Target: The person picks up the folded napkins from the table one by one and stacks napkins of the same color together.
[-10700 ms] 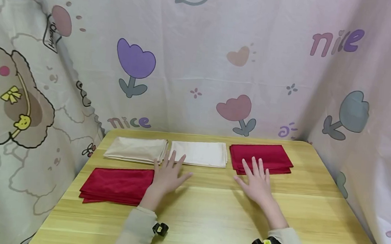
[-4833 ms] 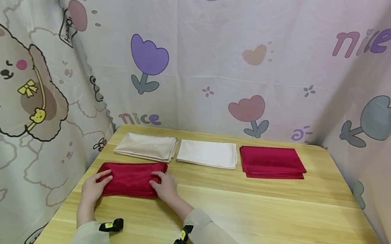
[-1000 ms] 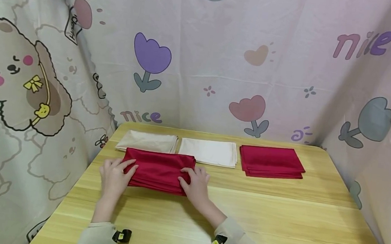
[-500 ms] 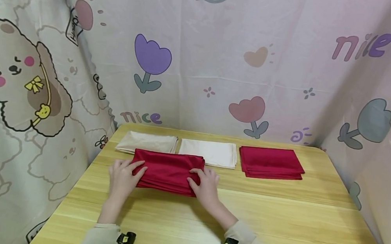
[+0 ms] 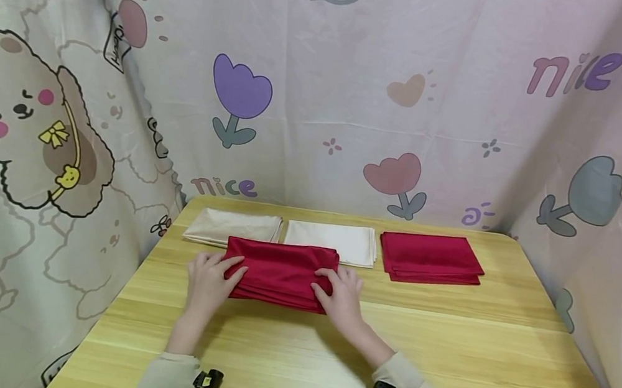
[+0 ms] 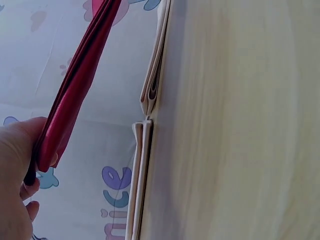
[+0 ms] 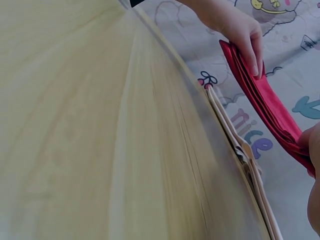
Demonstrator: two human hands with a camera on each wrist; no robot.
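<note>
A folded red cloth [image 5: 280, 272] hangs in the air above the table, held level between my two hands. At its left end my left hand [image 5: 209, 281] pinches it, thumb and forefinger on top. My right hand [image 5: 341, 297] grips the opposite end the same way. Several stacked layers of the red cloth [image 7: 265, 102] show edge-on in the right wrist view. The left wrist view shows the cloth well apart from the tabletop, with fingers of my left hand [image 6: 15, 175] beneath it.
Along the far edge of the wooden table [image 5: 284, 354] lie a folded beige cloth [image 5: 235, 225], a folded white cloth [image 5: 331, 241] and another folded red cloth [image 5: 431, 257]. A printed curtain [image 5: 322, 82] stands close behind and at both sides.
Both hands first lay spread, then took hold of the front-left red cloth and lifted it off the table. Over the last second they carry it rightward.
</note>
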